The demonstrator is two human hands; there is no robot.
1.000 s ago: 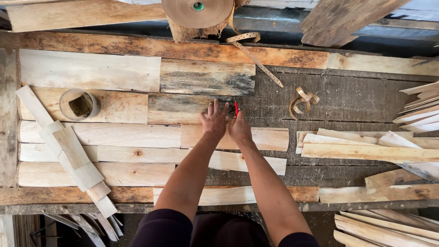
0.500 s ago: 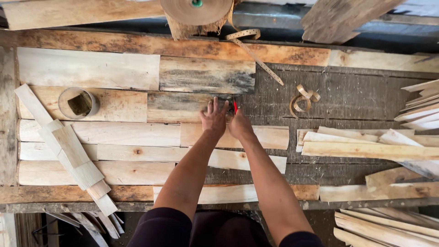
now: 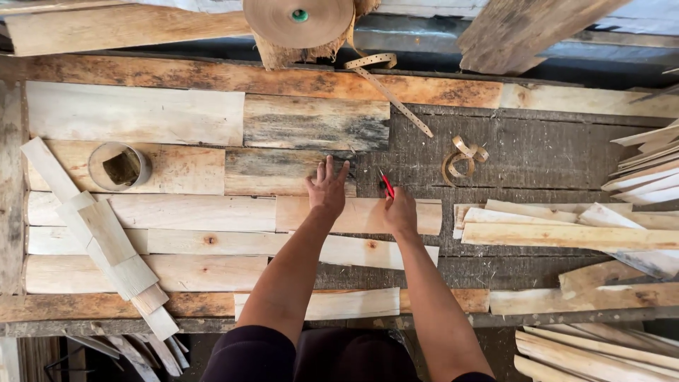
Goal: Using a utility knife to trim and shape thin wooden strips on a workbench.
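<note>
Toward the tabletop's (image 3: 509, 152) left edge stands a small round tin cup (image 3: 119, 166), beside a slanting stack of pale wood strips (image 3: 106, 237). Near the middle, my left hand (image 3: 327, 187) lies flat, fingers spread open on a pale thin wood veneer sheet (image 3: 357, 214). My right hand (image 3: 400, 211) grips a slim red cutter (image 3: 387, 185), its tip at that sheet's upper edge. A curled brown tape scrap (image 3: 463, 155) lies further right.

The two hands have drawn apart: the right hand (image 3: 400, 212), gripping the red-handled cutter (image 3: 387, 185), has shifted rightward from the left hand (image 3: 327, 188).
</note>
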